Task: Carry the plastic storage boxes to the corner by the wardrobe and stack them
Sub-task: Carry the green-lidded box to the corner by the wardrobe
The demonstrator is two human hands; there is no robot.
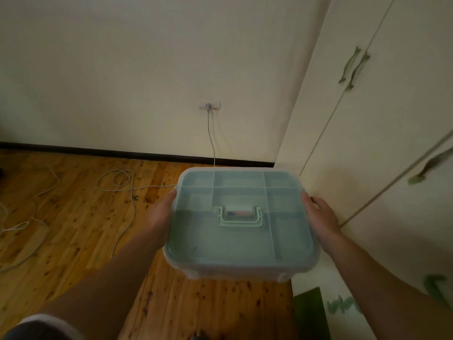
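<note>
1. Above the wooden floor [73,204], just short of the corner, the storage box [241,236] is carried level and clear of any surface. Its lid is closed and its carry handle [239,217] lies flat on top.
2. Hand state: the left hand [161,212] grips the left side of the box, thumb at the lid edge. Its fingers are hidden below the box. The right hand [321,217] grips the right side, thumb along the rim and fingers curled round the far edge. Neither hand uses the carry handle.
3. Destination: the wardrobe [392,119] stands to the right and meets the wall [122,69] directly ahead. The box is near the wardrobe front but apart from it.
4. Progress, as judged: the carry of this box is nearly complete. The set-down is not yet done.
5. Stack status: no other box is visible in the corner. The held box hides most of that floor area, so it cannot be told whether a box already sits there.
6. Remaining, as judged: lower this box into the corner, release it, then fetch and stack any further boxes. None is in view.
7. Caution: a cable [211,138] runs down from the wall socket [209,105] and loops across the floor to the left, passing close to the set-down area. Keep feet and the box base clear of it.
</note>
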